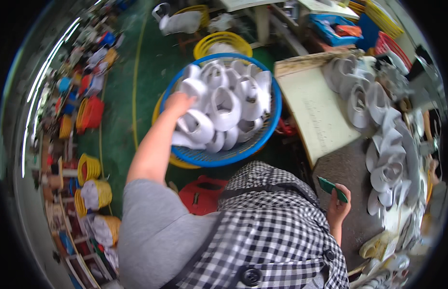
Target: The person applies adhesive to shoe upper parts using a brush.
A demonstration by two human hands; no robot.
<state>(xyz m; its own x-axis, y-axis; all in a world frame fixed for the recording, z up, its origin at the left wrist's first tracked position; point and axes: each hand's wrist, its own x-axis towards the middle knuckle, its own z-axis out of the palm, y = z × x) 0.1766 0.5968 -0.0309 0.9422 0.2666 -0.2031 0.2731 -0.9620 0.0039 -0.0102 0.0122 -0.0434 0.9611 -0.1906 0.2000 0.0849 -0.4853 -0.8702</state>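
Note:
White shoes are heaped in a round blue plastic basket in front of me. My left hand reaches to the basket's left side, its fingers closed on a white shoe that looks blurred, like the hand. By the edge of the bench on my right, my right hand grips a small flat green piece between thumb and fingers. What the green piece is cannot be made out.
A pale bench with a dark worktop stands at right, holding several white shoes and shoe parts. Beyond the blue basket is a yellow basket. A red stool stands below it. Yellow baskets line the left.

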